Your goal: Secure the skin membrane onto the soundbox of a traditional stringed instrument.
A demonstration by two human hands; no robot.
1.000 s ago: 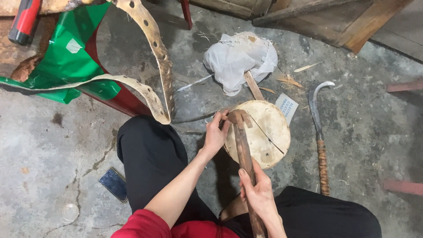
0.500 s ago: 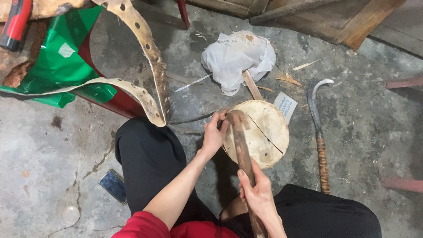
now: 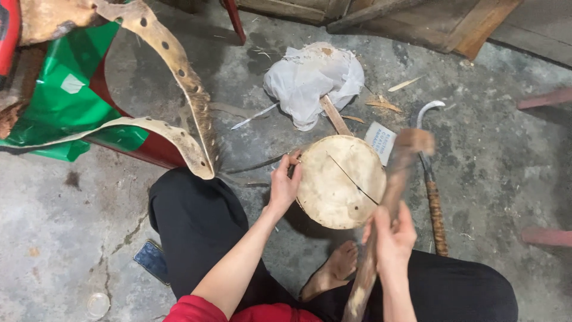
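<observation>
Drum (image 3: 341, 182), round and pale, sits on the floor between your knees, its skin already on, a dark line crossing it. Your left hand (image 3: 285, 183) pinches its rim. Your right hand (image 3: 390, 235) clenches a blurred stick (image 3: 390, 197) raised beside it.

Motion-blurred wooden stick (image 3: 398, 179) (lower end cut off)

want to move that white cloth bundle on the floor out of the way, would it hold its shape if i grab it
Probably not. The white cloth bundle is crumpled with loose folds, so it would likely sag and droop when lifted. It looks light for its size. A wooden stick pokes out from under its edge, so a push might drag that along, and anything tucked inside could spill.
</observation>
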